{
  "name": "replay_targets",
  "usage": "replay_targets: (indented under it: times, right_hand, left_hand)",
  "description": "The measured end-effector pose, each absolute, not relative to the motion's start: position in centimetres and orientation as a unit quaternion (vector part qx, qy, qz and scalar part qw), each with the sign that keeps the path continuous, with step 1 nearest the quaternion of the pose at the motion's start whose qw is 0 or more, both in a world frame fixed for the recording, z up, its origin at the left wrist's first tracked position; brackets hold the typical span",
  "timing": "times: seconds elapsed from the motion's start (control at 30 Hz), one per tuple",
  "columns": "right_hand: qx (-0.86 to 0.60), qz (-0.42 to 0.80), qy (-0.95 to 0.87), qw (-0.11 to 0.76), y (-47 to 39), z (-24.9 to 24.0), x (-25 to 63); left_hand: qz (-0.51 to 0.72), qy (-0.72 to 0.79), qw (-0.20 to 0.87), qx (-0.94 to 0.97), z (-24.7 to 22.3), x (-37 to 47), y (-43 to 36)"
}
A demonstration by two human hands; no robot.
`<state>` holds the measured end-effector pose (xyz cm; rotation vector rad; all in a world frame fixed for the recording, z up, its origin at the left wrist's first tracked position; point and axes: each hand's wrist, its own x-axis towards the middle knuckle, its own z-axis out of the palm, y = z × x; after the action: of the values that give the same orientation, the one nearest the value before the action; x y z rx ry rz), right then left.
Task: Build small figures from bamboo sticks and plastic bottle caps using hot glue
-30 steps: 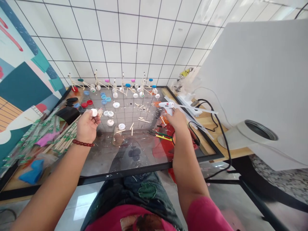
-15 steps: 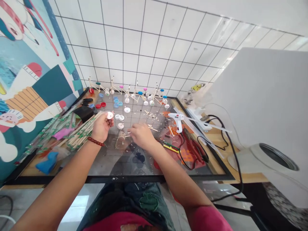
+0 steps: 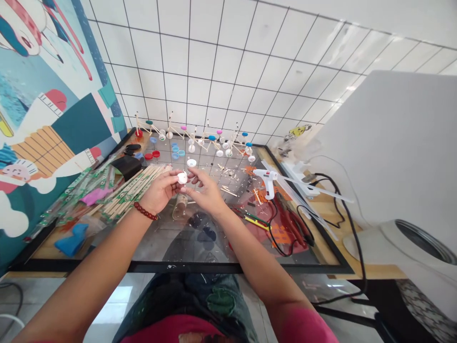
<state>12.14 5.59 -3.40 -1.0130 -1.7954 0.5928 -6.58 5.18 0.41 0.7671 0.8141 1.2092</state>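
A white bottle cap [image 3: 182, 178] is pinched between the fingertips of my left hand [image 3: 159, 193], above the middle of the glass-topped table [image 3: 143, 247]. Close on its right is my right hand [image 3: 207, 193], thumb and fingers spread toward the cap; whether a fingertip touches it I cannot tell. Beyond the hands, another white cap [image 3: 192, 163] lies on the glass. Below them stands a small clear cup [image 3: 180, 206]. Along the back edge runs a row of stick models with caps for wheels [image 3: 228, 152].
Wooden sticks in green-printed wrappers [image 3: 132, 193] are heaped at the left. A white glue gun [image 3: 267, 181], red-handled pliers [image 3: 289, 221] and a yellow cutter [image 3: 257, 221] lie on the right. Blue caps [image 3: 175, 155] and red caps [image 3: 156, 154] sit farther back.
My left hand has carried the cap rightward, and my right hand has come up from the tabletop to meet it. Its fingers have spread apart. The view has shifted slightly.
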Motion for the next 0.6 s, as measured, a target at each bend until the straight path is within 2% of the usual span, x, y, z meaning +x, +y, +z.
replay_targets:
  times: [0.13, 0.3, 0.37, 0.47, 0.6]
  right_hand:
    - [-0.395, 0.242, -0.736, 0.494, 5.2, -2.9, 12.4]
    - [-0.444, 0.204, -0.671, 0.557, 5.9, -2.4, 13.9]
    - [-0.454, 0.205, -0.656, 0.567, 6.2, -2.6, 14.3]
    - [-0.460, 0.211, -0.647, 0.571, 6.4, -3.1, 14.4]
    - [-0.456, 0.228, -0.646, 0.569, 6.4, -3.6, 14.0]
  left_hand:
    - [0.519, 0.387, 0.632, 0.427, -0.1, -6.4, 4.9]
    - [0.566, 0.465, 0.380, 0.565, -0.3, -6.9, 5.6]
    - [0.541, 0.470, 0.324, 0.618, -0.5, -6.9, 6.1]
    - [0.498, 0.461, 0.307, 0.667, -1.2, -6.4, 6.7]
    - [0.508, 0.471, 0.326, 0.643, -2.1, -6.1, 7.5]
